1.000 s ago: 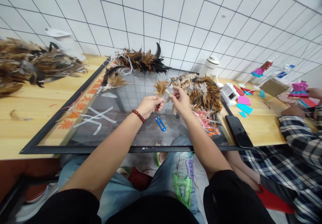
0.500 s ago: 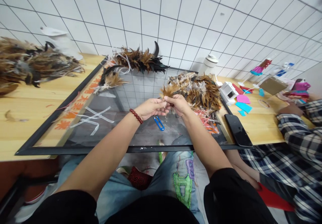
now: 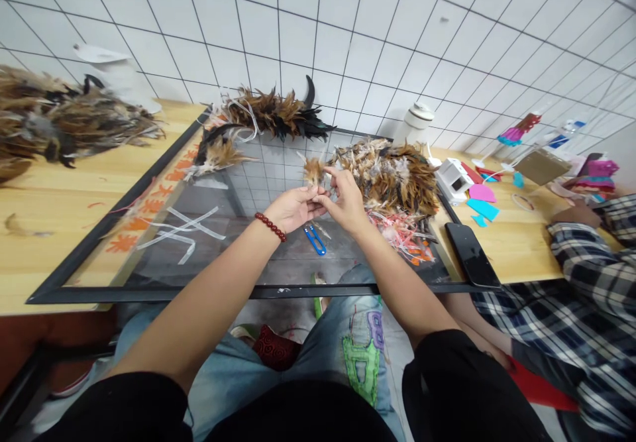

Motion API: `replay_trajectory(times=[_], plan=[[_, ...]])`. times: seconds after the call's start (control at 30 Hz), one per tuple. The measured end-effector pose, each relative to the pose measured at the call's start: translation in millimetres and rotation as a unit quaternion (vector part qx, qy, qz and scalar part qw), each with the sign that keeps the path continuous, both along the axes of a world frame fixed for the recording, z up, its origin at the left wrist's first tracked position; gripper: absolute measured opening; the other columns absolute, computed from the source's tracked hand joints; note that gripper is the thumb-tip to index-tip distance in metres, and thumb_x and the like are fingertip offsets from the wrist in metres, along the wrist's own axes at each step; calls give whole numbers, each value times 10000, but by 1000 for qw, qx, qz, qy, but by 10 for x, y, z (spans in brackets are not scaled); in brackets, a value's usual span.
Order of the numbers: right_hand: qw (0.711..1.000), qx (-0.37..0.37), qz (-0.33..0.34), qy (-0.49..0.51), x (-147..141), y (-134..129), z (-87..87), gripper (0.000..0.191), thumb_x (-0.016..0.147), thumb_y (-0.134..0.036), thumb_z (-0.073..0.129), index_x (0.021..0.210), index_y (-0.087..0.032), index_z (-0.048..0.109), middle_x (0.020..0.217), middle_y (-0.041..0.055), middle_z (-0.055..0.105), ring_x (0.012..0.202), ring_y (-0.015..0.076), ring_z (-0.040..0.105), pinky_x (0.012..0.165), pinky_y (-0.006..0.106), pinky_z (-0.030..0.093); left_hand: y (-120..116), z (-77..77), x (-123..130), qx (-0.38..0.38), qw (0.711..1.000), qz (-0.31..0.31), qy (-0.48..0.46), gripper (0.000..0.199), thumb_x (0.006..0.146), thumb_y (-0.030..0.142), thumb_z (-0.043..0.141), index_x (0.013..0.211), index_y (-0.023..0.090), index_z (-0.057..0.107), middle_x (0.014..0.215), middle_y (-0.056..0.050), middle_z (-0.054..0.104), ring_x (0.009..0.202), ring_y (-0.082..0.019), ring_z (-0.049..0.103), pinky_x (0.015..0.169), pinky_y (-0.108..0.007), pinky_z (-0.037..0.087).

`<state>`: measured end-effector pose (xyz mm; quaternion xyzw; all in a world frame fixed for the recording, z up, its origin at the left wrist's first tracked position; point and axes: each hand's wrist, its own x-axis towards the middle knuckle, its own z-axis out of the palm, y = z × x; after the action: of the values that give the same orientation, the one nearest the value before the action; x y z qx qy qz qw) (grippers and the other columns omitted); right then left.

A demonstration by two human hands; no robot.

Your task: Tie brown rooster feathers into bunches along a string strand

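Observation:
My left hand (image 3: 297, 209), with a red bead bracelet at the wrist, is closed in a pinch on the base of a small tan feather tuft (image 3: 314, 169). My right hand (image 3: 344, 200) meets it at the fingertips, its thumb touching the left fingers and its index finger raised apart beside the tuft. Just below the hands, blue thread snips (image 3: 315, 240) lie on the dark glass. To the right of my right hand sits a large pile of brown and cream feathers (image 3: 392, 173), with pink and white strips (image 3: 397, 233) in front of it.
A black-framed glass panel (image 3: 318, 291) covers the table. White strips (image 3: 181, 233) lie left, feather bundles (image 3: 275, 114) behind, more feathers (image 3: 74, 120) far left. A phone (image 3: 470, 253), white device (image 3: 453, 178) and bottle (image 3: 416, 122) stand right, beside a person in a plaid shirt (image 3: 591, 309).
The feather tuft now stands upright, left of where it was. My right hand's index finger has lifted away from the pinch, and the left hand has shifted slightly.

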<state>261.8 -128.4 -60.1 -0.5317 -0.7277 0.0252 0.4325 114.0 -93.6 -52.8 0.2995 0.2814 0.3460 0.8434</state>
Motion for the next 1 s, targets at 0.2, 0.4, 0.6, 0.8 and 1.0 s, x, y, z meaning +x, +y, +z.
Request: replay_trajectory(times=[0.2,0.4,0.6,0.8,1.0], plan=[[997,-50,-28,-53,50,-31,78,502,776,-380,661,1221,-174,559,955,76,609,889,205,563,803,322,449,87,-64,-29,28,996,81,-4,39,815,149,618,794,117,623,735,-31,637,635,-87,601,638,-215,520],[944,-308,56,-99,73,-96,160,190,660,-276,766,819,-178,731,686,-12,661,636,110,570,616,216,392,159,-51,-69,36,984,173,2,32,809,139,632,809,107,632,656,-2,595,540,-49,550,536,-150,463],[931,-322,169,-35,-11,-69,62,96,647,-73,653,646,-162,689,599,-32,636,569,89,531,603,216,380,133,-53,-57,40,987,153,22,113,854,160,569,763,108,609,655,-16,605,557,-66,570,554,-174,481],[914,-226,97,324,4,32,102,155,694,-316,647,703,-175,585,578,-34,575,536,92,513,586,235,417,83,-65,-20,46,993,105,41,75,822,134,608,755,102,605,753,-68,672,690,-113,650,715,-245,530],[901,-139,48,409,-53,49,62,251,658,-400,691,744,-194,576,620,-24,587,562,115,535,591,257,447,0,-11,16,-26,999,0,45,77,822,108,595,747,101,610,758,-85,685,780,-166,691,705,-238,551]])
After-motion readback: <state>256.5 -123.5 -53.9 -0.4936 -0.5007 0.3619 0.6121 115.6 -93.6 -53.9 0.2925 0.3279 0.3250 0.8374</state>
